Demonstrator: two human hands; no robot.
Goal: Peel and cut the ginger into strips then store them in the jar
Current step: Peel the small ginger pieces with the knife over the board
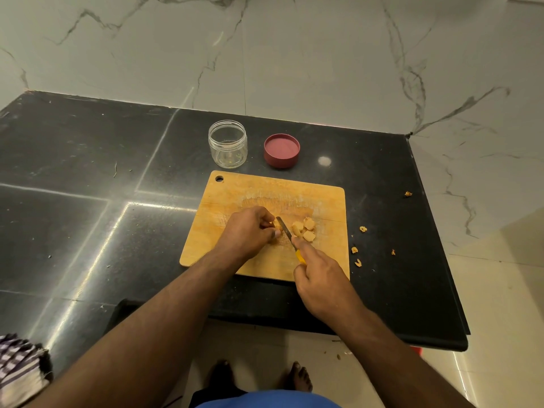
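On the wooden cutting board point(241, 192), my left hand point(250, 228) pinches a piece of ginger point(276, 224) that its fingers mostly hide. My right hand point(321, 275) grips a yellow-handled knife point(286, 229), its blade resting against that piece. Several cut ginger pieces point(306, 229) lie just right of the blade. The clear jar point(227, 143) stands without its lid behind the board, nothing in it. Its red lid point(281, 150) lies upturned to the jar's right.
Scraps of ginger peel point(357, 254) are scattered on the black counter point(88, 178) right of the board. The counter's right edge point(435, 231) drops to a marble floor. A striped cloth point(20, 366) lies at the lower left.
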